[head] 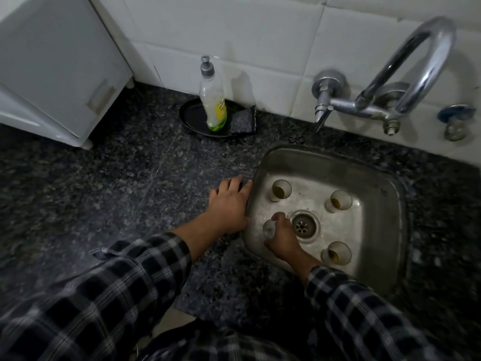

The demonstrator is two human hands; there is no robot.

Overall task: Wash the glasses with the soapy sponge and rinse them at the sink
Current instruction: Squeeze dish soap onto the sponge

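Overall exposure is dim, with a cool cast. The brightest zone is the wall tiles (234,35) at the top, and light falls off toward the lower frame. Hard glare streaks the chrome tap (426,56); the sink (325,162) wall gives a dull sheen. The countertop (104,191) reads dark and grainy. The sleeves (117,295) are soft with blur. Wide-angle bending shows at the edges, where tile lines curve.

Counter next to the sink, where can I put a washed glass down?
The bare patch is the dark counter between the white cabinet, the black tray and the left rim of the sink; only the left hand rests at its edge. The sink is crowded: four glasses ring the drain, and the right hand grips one. The tray holds soap bottle and sponge.
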